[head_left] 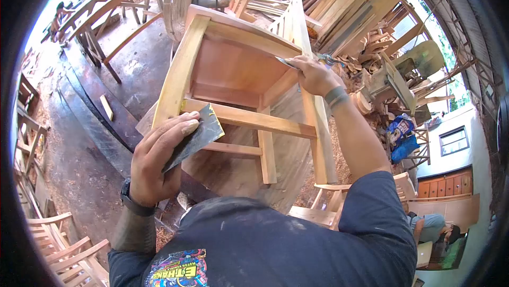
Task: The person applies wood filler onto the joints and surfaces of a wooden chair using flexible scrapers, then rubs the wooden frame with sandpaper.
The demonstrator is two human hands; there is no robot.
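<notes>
Workshop floor [130, 88], head view: lumber stack [352, 8] beyond our right hand [318, 76], wooden chair [246, 118] between both hands. We'd work the thin blade [287, 62] at a low angle with light, even pressure, keeping the dark plate [199, 134] close but its corner off the wood. Right fist is curled around the blade by the post; contact unclear. Left hand [159, 154], partly closed, grips the yellow-smeared plate by the near rail.

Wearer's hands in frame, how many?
2. The left hand is in front of the chair, holding a dark sheet; the right hand is farther right, gripping a grey piece. Neither is fully hidden.
</notes>
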